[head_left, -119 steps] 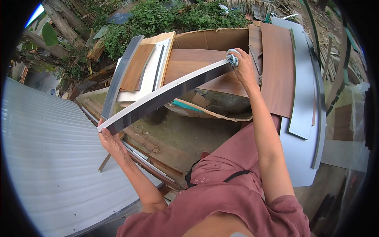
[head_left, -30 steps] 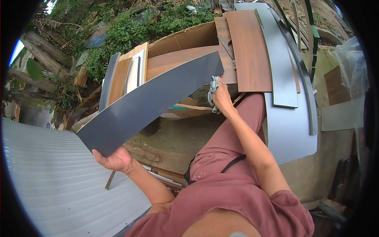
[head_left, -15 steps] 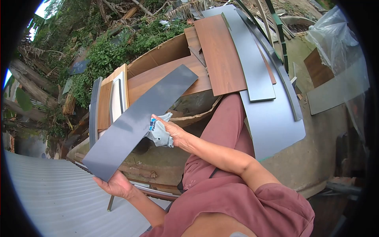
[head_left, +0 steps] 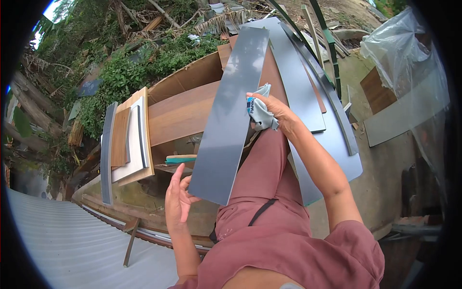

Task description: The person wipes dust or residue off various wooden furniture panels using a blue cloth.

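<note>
A long dark grey panel (head_left: 230, 120) slants up and away in front of me, overlapping a brown wood-look board (head_left: 274, 72). My right hand (head_left: 276, 111) is closed on a light grey cloth (head_left: 262, 118) with blue and black print, at the panel's right edge. By the panel's lower left corner is my left hand (head_left: 179, 195), palm turned up and fingers spread, some fingertips right at the edge.
Light grey boards (head_left: 301, 82) lie stacked at right. Several wood and white panels (head_left: 127, 139) stand at left beside an open cardboard box (head_left: 185, 74). Corrugated sheeting (head_left: 72, 241) covers the lower left. Plastic film (head_left: 399, 48) hangs at right.
The grey panel has swung to the right and stands steeper. My right hand moved right and up with the cloth. My left hand has loosened from the panel's lower end, fingers now spread.
</note>
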The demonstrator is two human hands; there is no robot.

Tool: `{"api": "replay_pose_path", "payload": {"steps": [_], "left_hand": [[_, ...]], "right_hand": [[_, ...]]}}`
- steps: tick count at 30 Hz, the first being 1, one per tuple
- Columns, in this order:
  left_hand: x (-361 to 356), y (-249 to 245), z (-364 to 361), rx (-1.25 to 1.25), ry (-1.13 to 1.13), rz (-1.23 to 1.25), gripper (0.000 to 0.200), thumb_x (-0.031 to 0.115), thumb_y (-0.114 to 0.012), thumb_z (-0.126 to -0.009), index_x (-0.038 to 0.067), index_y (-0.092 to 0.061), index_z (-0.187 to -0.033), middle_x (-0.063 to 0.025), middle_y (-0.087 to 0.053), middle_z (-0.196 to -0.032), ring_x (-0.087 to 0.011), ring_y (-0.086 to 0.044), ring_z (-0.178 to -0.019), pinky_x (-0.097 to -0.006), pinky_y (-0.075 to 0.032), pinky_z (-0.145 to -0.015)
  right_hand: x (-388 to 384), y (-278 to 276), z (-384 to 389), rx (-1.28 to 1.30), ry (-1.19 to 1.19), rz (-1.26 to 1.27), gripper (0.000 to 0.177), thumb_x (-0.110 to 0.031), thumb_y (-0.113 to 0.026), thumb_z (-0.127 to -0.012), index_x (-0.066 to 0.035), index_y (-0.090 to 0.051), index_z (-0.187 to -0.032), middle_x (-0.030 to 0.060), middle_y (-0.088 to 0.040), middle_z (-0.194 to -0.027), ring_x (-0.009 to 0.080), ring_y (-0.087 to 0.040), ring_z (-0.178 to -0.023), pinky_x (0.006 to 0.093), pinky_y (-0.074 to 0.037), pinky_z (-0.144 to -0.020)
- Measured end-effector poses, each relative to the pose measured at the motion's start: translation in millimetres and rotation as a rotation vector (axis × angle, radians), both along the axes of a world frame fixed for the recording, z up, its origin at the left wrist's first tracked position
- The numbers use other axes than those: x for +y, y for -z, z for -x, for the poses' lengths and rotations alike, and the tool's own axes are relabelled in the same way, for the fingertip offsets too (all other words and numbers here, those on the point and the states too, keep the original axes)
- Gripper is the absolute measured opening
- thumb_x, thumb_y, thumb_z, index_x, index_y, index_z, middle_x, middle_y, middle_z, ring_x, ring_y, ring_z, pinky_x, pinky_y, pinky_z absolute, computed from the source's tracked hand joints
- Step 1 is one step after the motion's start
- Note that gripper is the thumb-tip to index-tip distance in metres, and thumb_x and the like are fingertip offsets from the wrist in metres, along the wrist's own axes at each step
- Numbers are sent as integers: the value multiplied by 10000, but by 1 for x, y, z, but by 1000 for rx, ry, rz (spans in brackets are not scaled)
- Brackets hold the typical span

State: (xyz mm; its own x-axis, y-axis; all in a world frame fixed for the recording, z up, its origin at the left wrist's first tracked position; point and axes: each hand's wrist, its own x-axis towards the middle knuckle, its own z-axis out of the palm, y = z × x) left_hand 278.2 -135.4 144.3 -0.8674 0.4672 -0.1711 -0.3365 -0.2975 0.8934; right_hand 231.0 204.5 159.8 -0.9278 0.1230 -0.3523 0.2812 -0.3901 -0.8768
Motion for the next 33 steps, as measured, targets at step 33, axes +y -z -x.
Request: {"api": "replay_pose_path", "payload": {"steps": [33], "left_hand": [[285, 33, -11, 347, 539, 352, 780, 368, -430, -949, 4, 74, -1420, -93, -545, -707, -143, -526, -507, -288, -468, -504]], "right_hand": [[254, 11, 22, -344, 121, -1180, 605, -485, -677, -747, 109, -612, -840, 172, -606, -770, 206, -587, -733, 361, -459, -638]]}}
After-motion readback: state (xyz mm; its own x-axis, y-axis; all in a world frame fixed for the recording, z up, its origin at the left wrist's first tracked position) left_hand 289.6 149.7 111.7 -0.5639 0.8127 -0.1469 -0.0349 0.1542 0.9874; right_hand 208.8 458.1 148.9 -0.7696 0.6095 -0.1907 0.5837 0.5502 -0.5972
